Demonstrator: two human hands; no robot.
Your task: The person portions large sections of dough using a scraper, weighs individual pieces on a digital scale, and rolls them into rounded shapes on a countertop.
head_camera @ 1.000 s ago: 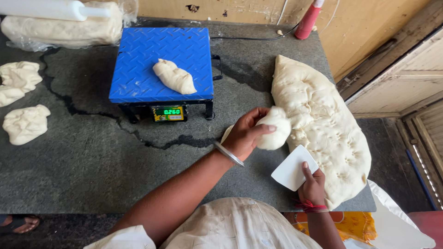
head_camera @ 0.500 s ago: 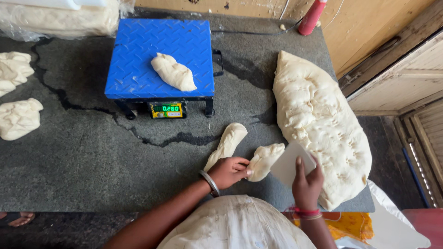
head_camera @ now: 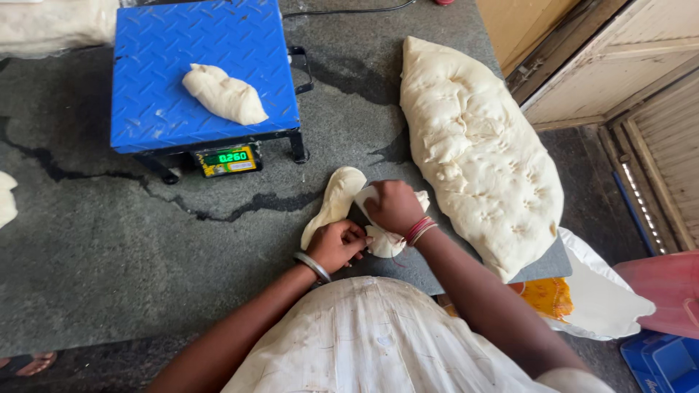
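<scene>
Both hands now down together on the dough strip (head_camera: 336, 200) below the scale (head_camera: 200, 80): right hand (head_camera: 393, 206), scraper no longer visible, grips one lump (head_camera: 386, 240), left hand (head_camera: 336, 244) fingers curled pinching beside it, so cutting looks underway.

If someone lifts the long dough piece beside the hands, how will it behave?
The long dough piece would probably sag and stretch, since it lies limp and bent on the stone counter. It may cling slightly. It seems unlikely to roll, being flattened; the left hand rests at its end.
</scene>
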